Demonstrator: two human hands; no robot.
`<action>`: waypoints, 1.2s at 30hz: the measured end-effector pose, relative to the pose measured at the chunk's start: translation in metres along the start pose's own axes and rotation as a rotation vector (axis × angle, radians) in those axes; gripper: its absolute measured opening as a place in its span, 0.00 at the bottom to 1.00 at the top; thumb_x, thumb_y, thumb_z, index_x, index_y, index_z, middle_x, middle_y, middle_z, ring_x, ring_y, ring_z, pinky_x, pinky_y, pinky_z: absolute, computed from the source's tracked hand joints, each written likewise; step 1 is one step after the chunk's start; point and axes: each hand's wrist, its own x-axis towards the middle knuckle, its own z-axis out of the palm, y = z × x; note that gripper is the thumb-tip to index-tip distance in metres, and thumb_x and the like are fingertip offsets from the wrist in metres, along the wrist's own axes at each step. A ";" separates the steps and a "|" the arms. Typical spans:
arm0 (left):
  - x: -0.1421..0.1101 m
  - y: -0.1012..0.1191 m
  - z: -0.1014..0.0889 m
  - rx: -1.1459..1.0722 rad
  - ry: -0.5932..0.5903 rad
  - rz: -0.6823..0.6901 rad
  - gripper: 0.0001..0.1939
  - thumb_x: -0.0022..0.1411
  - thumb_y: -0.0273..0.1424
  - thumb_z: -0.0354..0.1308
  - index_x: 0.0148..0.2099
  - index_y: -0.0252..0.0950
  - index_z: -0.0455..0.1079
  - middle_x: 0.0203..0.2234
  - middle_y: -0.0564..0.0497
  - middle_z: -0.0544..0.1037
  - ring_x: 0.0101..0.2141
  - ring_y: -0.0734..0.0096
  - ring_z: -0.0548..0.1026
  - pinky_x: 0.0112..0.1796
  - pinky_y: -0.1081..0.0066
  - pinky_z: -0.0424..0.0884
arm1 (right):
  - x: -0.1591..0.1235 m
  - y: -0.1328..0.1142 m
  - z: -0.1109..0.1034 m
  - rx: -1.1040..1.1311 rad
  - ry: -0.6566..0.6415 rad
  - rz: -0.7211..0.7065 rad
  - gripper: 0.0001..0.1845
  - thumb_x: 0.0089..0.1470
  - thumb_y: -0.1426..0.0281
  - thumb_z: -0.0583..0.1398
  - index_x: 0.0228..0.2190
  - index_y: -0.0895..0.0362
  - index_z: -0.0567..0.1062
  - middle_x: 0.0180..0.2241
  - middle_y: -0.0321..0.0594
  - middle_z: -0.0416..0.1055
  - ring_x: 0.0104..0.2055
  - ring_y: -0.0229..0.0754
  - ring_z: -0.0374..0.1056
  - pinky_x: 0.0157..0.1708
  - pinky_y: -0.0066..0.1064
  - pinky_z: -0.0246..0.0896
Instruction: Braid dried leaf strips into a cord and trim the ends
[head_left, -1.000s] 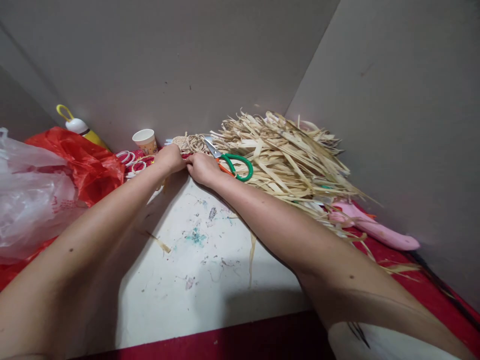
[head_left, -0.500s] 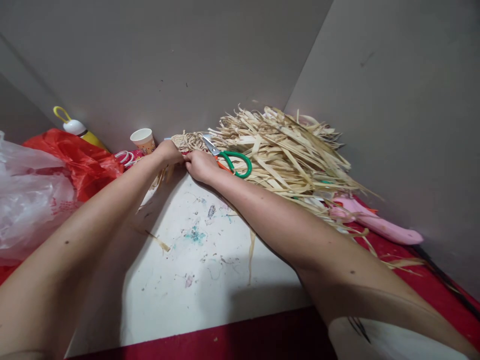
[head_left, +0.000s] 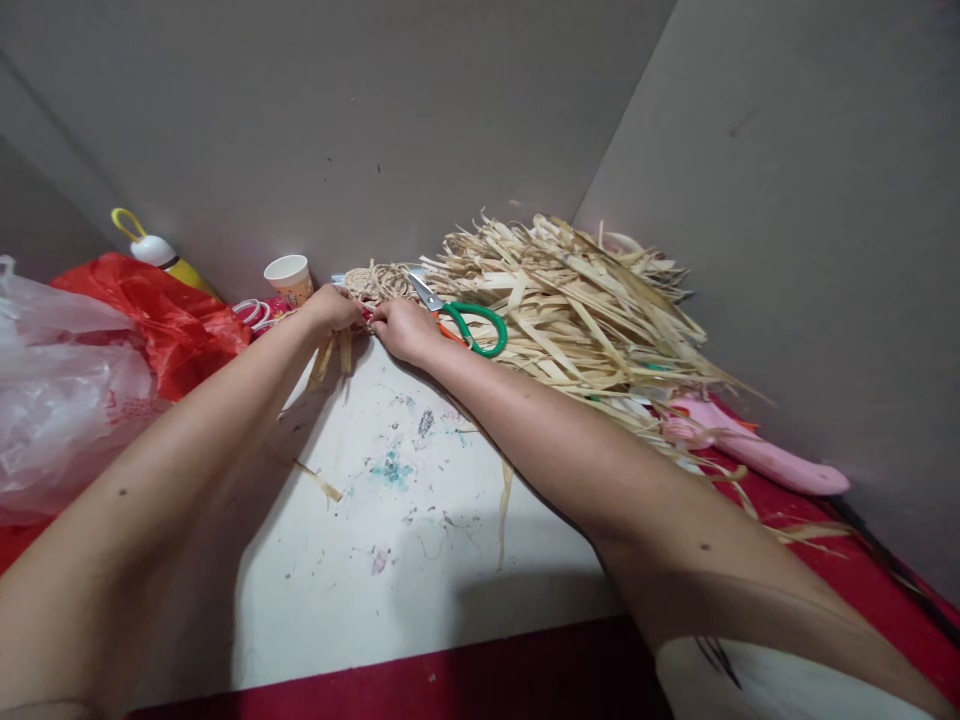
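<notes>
My left hand (head_left: 337, 308) pinches dangling strips (head_left: 346, 354), fingers narrowed; my right hand (head_left: 403, 328) curls beside it, its hold hidden. Scissors (head_left: 432, 297) lie near, presumably for easy reach.

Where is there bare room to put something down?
Between the forearms, the stained white surface is bare except loose strips. Crowded: rope and cup by the left hand, scissors and straw by the right hand, bags farther left.

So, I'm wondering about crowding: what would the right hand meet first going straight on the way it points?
The right hand would probably meet the left hand first, just ahead of it, though depth is hard to judge.
</notes>
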 end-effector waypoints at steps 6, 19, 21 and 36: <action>-0.004 0.002 0.004 -0.153 -0.019 -0.125 0.09 0.41 0.17 0.56 0.23 0.35 0.64 0.15 0.55 0.68 0.22 0.73 0.70 0.27 0.71 0.66 | 0.000 -0.001 0.000 0.021 0.008 0.010 0.16 0.56 0.69 0.53 0.38 0.53 0.80 0.40 0.41 0.77 0.43 0.44 0.70 0.41 0.31 0.61; -0.008 -0.008 0.014 -0.264 0.065 -0.113 0.09 0.42 0.17 0.53 0.24 0.35 0.66 0.20 0.51 0.74 0.28 0.68 0.74 0.30 0.71 0.66 | 0.000 -0.002 -0.002 0.113 0.000 0.020 0.11 0.54 0.71 0.59 0.37 0.55 0.81 0.39 0.40 0.77 0.41 0.40 0.70 0.41 0.27 0.60; -0.007 -0.009 0.015 -0.268 0.063 -0.118 0.09 0.42 0.16 0.53 0.25 0.35 0.67 0.21 0.50 0.75 0.28 0.69 0.74 0.29 0.71 0.66 | 0.000 -0.002 -0.001 0.100 0.005 0.010 0.10 0.53 0.70 0.60 0.37 0.56 0.80 0.39 0.40 0.77 0.40 0.40 0.70 0.40 0.27 0.60; -0.016 -0.018 0.006 -0.321 -0.023 -0.081 0.10 0.43 0.18 0.57 0.29 0.34 0.74 0.16 0.55 0.72 0.21 0.75 0.69 0.28 0.72 0.66 | 0.004 -0.001 0.009 -0.005 0.059 0.004 0.11 0.51 0.69 0.55 0.33 0.57 0.77 0.33 0.42 0.76 0.36 0.43 0.70 0.35 0.30 0.60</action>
